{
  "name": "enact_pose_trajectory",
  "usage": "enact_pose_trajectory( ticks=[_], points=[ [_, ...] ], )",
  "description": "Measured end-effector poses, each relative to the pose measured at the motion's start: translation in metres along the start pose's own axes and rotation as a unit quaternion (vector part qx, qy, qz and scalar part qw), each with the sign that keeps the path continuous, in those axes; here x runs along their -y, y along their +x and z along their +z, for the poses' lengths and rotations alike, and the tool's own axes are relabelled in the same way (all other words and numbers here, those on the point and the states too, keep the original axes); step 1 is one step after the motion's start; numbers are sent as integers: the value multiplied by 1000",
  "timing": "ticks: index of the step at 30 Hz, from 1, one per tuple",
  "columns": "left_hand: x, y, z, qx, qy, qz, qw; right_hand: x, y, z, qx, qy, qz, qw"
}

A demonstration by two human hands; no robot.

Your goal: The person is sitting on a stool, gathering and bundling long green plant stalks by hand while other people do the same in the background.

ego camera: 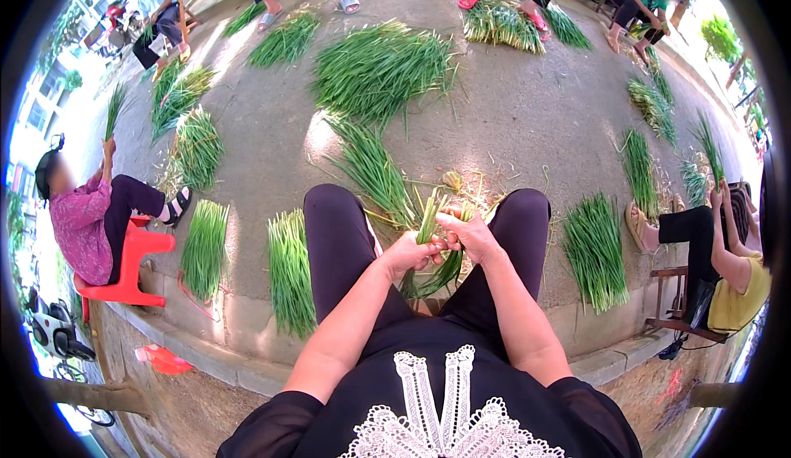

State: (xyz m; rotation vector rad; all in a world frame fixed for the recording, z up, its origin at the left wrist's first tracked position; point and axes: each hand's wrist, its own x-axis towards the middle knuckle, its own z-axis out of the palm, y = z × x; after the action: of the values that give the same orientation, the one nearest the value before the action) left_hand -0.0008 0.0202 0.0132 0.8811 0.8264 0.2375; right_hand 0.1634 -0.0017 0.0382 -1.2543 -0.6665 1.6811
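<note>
Between my knees, my left hand (413,253) is closed around a small bunch of garlic chives (427,217), their pale cut ends up and the green leaves hanging below. Close beside it, my right hand (473,235) pinches a few more stalks at the base, its fingers nearly touching the left. Some fingertips hide behind the stalks. On the ground past my hands lies a loose pile of chives (374,171), with dry yellow trimmings (476,195) next to it.
A neat chive bundle (290,272) lies by my left knee, another (595,251) off my right. A large heap (383,72) is ahead. Several people sit around, one on a red plastic stool (126,266) at left, another on a wooden chair (670,303) at right. A kerb (204,356) runs beneath me.
</note>
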Motion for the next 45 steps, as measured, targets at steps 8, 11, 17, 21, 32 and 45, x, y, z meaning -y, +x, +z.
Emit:
enact_pose_trajectory(
  ticks=[8, 11, 17, 21, 32, 45],
  points=[
    [1, 4, 1, -82, -59, 72, 992, -6, 5, -5, -87, 43, -31, 995],
    [4, 7, -3, -97, -66, 87, 989, -6, 5, -2, -104, 58, -40, 992],
    [5, 6, -2, -211, -39, 155, 964, -10, 9, -8, -148, 10, -31, 988],
    [11, 13, -3, -234, 39, 247, 940, -10, 6, -5, -93, -25, 24, 995],
    [11, 11, 2, -257, 154, 294, 907, -10, 4, -2, -48, -93, 21, 994],
    [10, 9, -1, -230, 160, 263, 923, -4, -2, 1, -23, -131, 14, 991]
  ],
)
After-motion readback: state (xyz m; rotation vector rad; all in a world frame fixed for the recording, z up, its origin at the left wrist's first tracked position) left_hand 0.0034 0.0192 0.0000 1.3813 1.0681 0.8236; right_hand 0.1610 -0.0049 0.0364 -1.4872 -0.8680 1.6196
